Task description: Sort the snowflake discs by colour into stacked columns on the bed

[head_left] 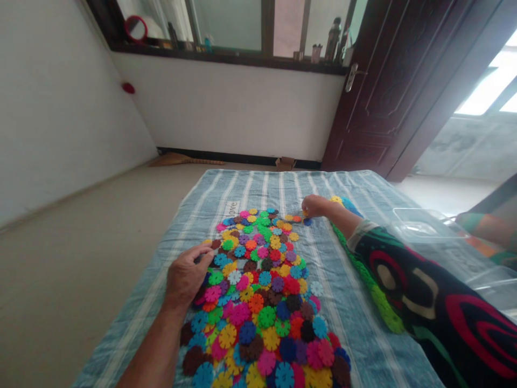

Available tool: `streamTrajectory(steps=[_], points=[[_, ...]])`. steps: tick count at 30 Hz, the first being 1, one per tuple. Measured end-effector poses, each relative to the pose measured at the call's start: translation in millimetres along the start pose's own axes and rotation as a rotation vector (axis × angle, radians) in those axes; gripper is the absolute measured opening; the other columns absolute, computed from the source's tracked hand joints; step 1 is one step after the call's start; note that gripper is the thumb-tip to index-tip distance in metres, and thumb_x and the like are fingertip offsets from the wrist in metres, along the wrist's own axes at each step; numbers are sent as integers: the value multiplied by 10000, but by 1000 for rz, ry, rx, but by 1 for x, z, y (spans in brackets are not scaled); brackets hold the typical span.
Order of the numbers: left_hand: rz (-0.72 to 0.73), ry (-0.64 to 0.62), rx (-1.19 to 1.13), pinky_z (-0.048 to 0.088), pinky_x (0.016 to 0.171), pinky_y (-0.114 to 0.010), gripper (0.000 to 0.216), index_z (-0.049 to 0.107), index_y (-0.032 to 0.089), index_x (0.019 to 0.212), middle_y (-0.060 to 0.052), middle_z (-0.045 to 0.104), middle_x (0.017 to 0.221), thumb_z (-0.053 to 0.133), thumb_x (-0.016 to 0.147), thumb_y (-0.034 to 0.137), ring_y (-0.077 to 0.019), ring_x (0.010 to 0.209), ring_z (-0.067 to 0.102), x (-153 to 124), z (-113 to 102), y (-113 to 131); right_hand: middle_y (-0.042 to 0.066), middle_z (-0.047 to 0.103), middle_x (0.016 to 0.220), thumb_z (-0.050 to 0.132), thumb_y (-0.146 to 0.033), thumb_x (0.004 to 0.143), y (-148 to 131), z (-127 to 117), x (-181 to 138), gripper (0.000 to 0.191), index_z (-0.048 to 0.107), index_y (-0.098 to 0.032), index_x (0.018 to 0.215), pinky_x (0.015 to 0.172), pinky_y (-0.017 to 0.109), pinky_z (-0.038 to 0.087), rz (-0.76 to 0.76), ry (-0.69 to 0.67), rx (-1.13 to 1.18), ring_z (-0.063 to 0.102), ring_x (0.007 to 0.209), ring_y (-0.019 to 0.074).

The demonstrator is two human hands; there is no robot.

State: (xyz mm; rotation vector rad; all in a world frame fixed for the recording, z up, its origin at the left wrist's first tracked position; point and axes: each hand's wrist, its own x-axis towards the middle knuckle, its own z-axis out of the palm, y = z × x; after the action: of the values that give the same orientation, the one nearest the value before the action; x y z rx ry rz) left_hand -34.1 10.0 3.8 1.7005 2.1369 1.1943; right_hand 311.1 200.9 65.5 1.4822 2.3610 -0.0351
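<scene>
A thick spread of notched plastic snowflake discs in many colours covers the middle of the striped cloth. At its left edge is my left hand, thumb and index finger curled together beside a brown disc; what lies between the tips is hidden. Farther away, my right hand pinches a small yellow disc, low over the cloth. Close by lie a dark blue disc and an orange disc. Under my right forearm runs a long green strip that looks made of joined discs.
Clear plastic containers stand at the right, partly behind my sleeve. Yellow and blue discs sit beyond my right wrist. A blue-striped cloth covers the surface. A broom lies by the far wall, near a brown door.
</scene>
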Motion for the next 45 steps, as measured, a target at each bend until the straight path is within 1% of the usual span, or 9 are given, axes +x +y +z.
streamTrajectory(steps=[3, 5, 8, 12, 17, 27, 35, 39, 45], points=[[-3, -2, -1, 501, 982, -373, 275, 726, 216, 801, -52, 742, 1061, 566, 727, 428, -272, 1014, 681, 0, 0, 1, 65, 684, 1039, 632, -343, 883, 0, 1, 1, 241, 666, -146, 1017, 817, 365, 517, -11, 18, -8, 644, 940, 187], [2, 2, -5, 500, 984, -373, 277, 726, 213, 803, -53, 742, 1061, 564, 730, 425, -271, 1013, 681, 0, 0, 0, 71, 704, 991, 657, -312, 842, 0, 1, 1, 225, 694, -143, 986, 762, 314, 500, -25, 40, -3, 652, 904, 193], [22, 13, -8, 498, 989, -367, 274, 727, 211, 804, -52, 744, 1054, 567, 733, 422, -265, 1004, 685, 0, 1, -2, 78, 727, 918, 668, -257, 772, 0, 0, 3, 217, 739, -139, 941, 669, 238, 437, -59, 81, 14, 657, 840, 192], [25, 26, -6, 503, 983, -357, 254, 724, 215, 794, -45, 747, 1040, 578, 734, 413, -257, 995, 689, 1, 4, -7, 59, 730, 871, 657, -289, 754, -7, -2, 7, 248, 751, -141, 930, 604, 209, 374, -138, 118, 41, 624, 743, 146], [13, 10, 10, 501, 986, -366, 262, 730, 217, 815, -45, 743, 1055, 576, 742, 416, -259, 998, 687, 1, 3, -6, 36, 730, 937, 655, -261, 740, -24, -8, 12, 315, 736, -187, 1035, 621, 191, 375, -226, 133, 49, 621, 781, 132], [9, -5, 8, 490, 996, -366, 279, 727, 213, 833, -53, 739, 1066, 561, 753, 423, -260, 1020, 678, 0, 2, -3, 85, 704, 1128, 651, -213, 746, -44, -11, 9, 401, 699, -230, 1144, 757, 249, 452, -258, 107, -27, 642, 1028, 229], [36, 17, 19, 503, 972, -350, 264, 725, 222, 817, -46, 747, 1040, 564, 751, 420, -251, 993, 685, 0, 2, -3, 95, 717, 1071, 661, -179, 723, -54, -16, 7, 338, 728, -205, 1053, 723, 238, 453, -262, 107, -35, 655, 985, 229], [40, 6, 22, 507, 966, -335, 262, 722, 225, 819, -47, 743, 1059, 558, 764, 422, -245, 1002, 684, 1, 1, -4, 71, 719, 1055, 655, -201, 736, -38, -19, 12, 339, 721, -204, 1068, 719, 218, 443, -218, 150, -5, 650, 952, 199], [44, 14, 44, 517, 951, -328, 251, 727, 237, 811, -29, 747, 1046, 566, 756, 421, -242, 977, 691, 2, 1, -4, 56, 729, 1002, 648, -182, 733, 20, -19, 13, 318, 728, -168, 1041, 700, 210, 444, -69, 177, 15, 653, 870, 173]])
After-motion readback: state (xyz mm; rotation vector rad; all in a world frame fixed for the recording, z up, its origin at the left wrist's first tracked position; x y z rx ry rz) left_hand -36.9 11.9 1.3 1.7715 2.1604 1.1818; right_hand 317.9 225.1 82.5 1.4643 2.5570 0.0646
